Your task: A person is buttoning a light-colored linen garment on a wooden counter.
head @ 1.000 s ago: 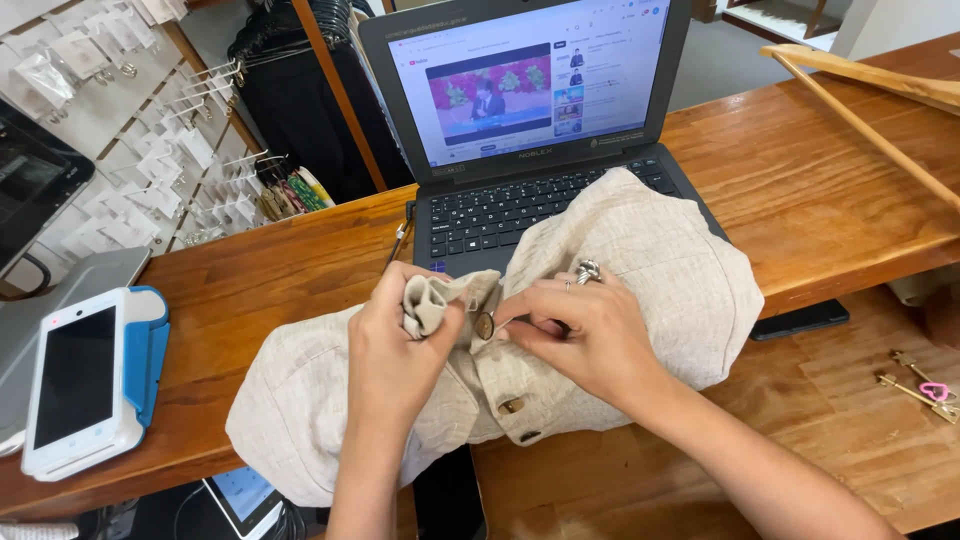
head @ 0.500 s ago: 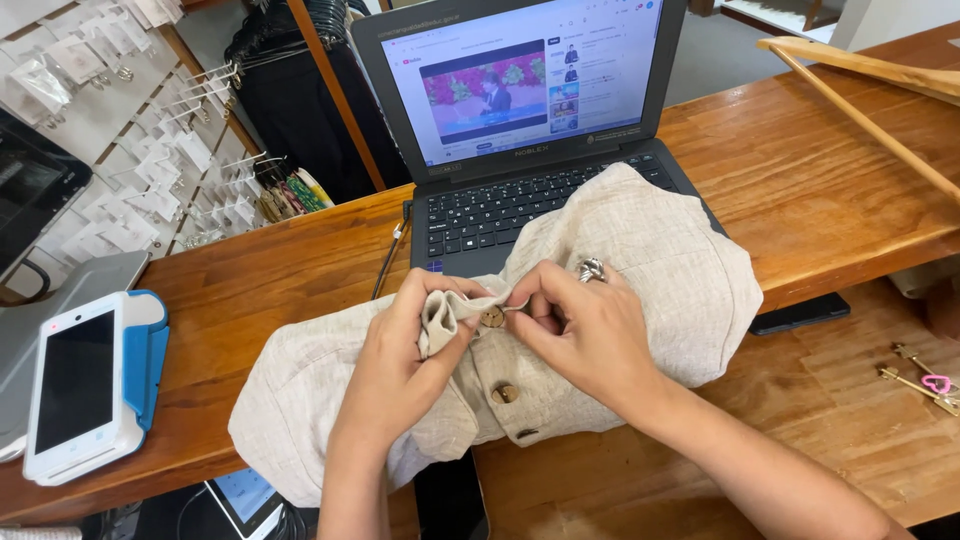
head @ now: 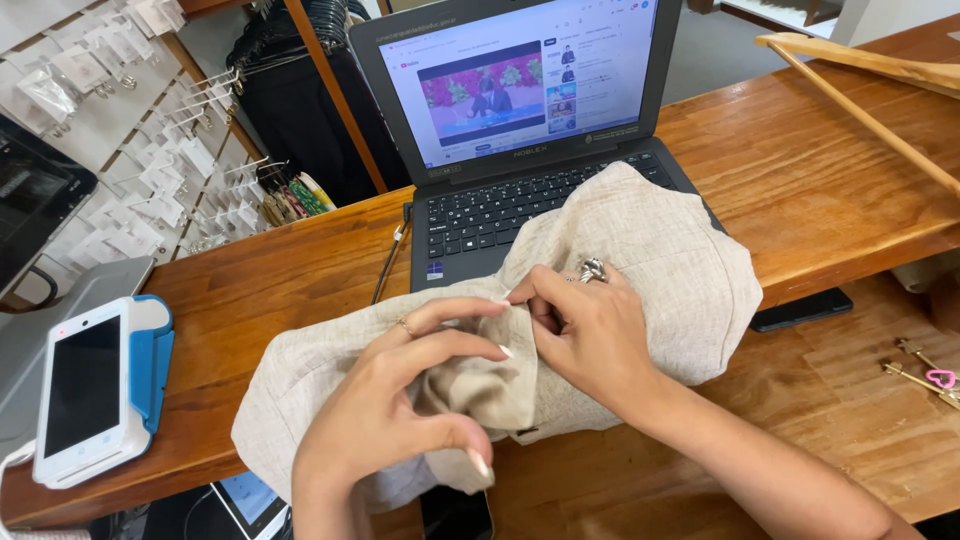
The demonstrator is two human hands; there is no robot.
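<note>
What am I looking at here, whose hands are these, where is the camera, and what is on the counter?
There is no machine: this is a single view from a camera worn on a person's head, looking down at their own two bare hands. The left hand and the right hand, which wears a ring, both pinch a fold of a beige linen garment that lies over a wooden counter and partly covers the keyboard of an open black laptop, whose screen shows a video page. To the left sits a white and blue card payment terminal. On the right are a wooden clothes hanger, a dark phone half under the cloth, and keys with a pink tag on a lower shelf.
</note>
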